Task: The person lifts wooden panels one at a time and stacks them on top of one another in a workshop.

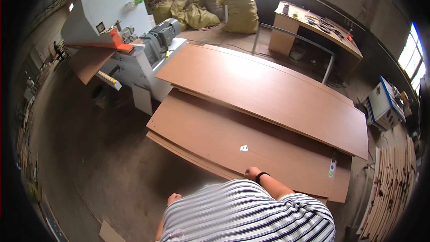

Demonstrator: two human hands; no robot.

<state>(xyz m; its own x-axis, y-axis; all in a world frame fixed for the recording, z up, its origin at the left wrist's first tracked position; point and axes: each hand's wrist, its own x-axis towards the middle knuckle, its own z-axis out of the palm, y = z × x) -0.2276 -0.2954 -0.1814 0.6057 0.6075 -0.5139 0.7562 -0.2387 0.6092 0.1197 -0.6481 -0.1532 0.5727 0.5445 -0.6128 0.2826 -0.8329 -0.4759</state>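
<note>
Evidently standing close against a staggered stack of brown flat panels, belly near the edge. Note right hand point(253, 172), dark wristband point(262, 177) behind it, at the near long edge of the lower brown panel point(201, 127); fingers curled, but cannot tell whether clamped on the edge or merely resting there. Left hand point(174, 198) out beside the torso, well apart from the boards, loosely fisted by the look of it; cannot tell more. Note upper brown panel point(268, 87) lying over the far part of the lower one, covering it there. For good handling, probably best to bring both hands wide along the near edge, fingers beneath, thumbs on top. Free the overlapped part first; likely to scuff if dragged. Keep the white paper tag point(243, 148) out from under thumbs. Mind far-left corner near grey motor point(163, 33), and far side near metal rail point(295, 36).
</note>
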